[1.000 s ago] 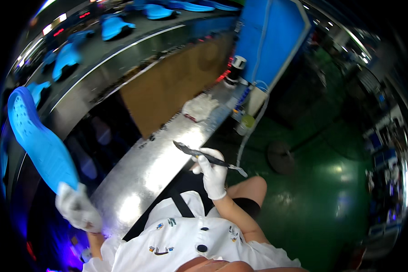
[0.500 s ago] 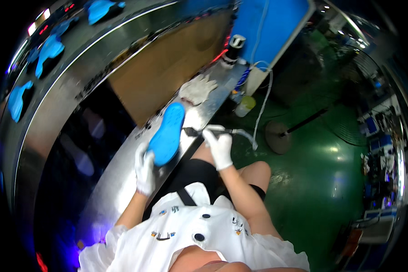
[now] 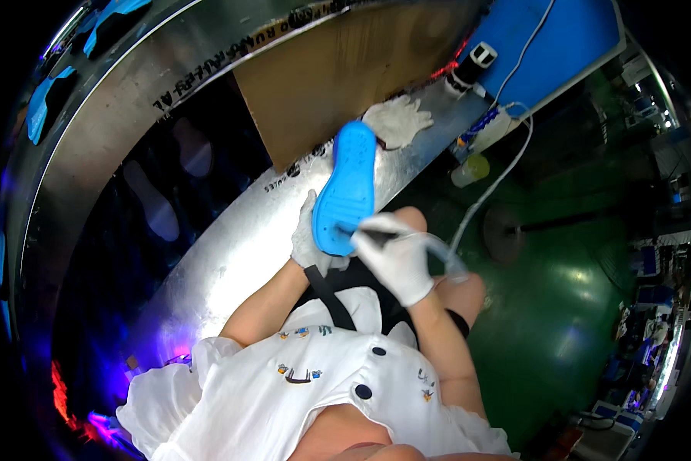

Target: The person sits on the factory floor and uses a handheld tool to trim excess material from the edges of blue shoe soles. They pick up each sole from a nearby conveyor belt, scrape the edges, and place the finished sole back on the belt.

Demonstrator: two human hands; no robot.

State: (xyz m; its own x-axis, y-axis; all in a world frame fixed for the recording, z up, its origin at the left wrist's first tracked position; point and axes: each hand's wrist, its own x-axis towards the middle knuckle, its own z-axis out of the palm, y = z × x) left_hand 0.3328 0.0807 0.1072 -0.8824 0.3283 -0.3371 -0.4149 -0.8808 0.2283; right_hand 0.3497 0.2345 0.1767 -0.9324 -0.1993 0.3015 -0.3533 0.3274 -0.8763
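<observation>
A bright blue shoe sole [image 3: 351, 184] is tilted up over the metal ledge, its ribbed and dotted face toward me. My white-gloved left hand [image 3: 307, 234] grips its lower end from the left and from beneath, with part of the fingers hidden behind the sole. My right hand [image 3: 403, 261], also gloved in white, is closed round a dark brush [image 3: 381, 236], blurred by motion. The brush's tip lies over the lower part of the sole; whether it touches is hard to tell. A pale hose [image 3: 480, 203] runs from the brush up toward a blue panel.
White work gloves [image 3: 397, 123] lie on the metal ledge [image 3: 230, 253], next to a brown board [image 3: 322, 77]. A black-and-white bottle [image 3: 472, 65] and a yellow-lidded tub [image 3: 470, 170] stand farther right. Left, pale soles [image 3: 152, 203] sit in a dark opening.
The sole has come up off the ledge, held more upright in my left hand. My right hand has brought the brush over its lower end. The whole view has shifted.
</observation>
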